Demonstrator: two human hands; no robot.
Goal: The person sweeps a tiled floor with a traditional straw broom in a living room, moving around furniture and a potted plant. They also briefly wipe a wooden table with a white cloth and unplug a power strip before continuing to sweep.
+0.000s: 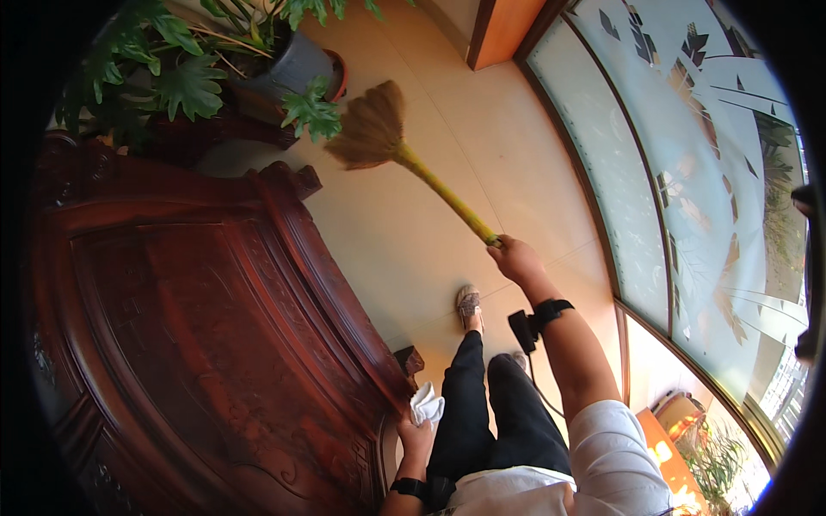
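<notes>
My right hand (517, 260) grips the end of a straw broom's yellow-green handle (448, 193), arm stretched forward. The broom's fan-shaped brown bristle head (373, 126) reaches toward a potted plant; whether it touches the floor I cannot tell. Low in the view, my left hand (416, 435) holds a folded white cloth (426, 405). That hand is close beside the carved dark-red wooden furniture (193, 322), which looks like the back of a large seat.
A grey plant pot (287, 74) with big lobed leaves (191, 86) stands beyond the furniture. Beige floor tiles (445, 148) run between it and frosted glass door panels (697, 213). An orange-brown wooden post (500, 35) rises at the top. More plants (716, 461) are at lower right.
</notes>
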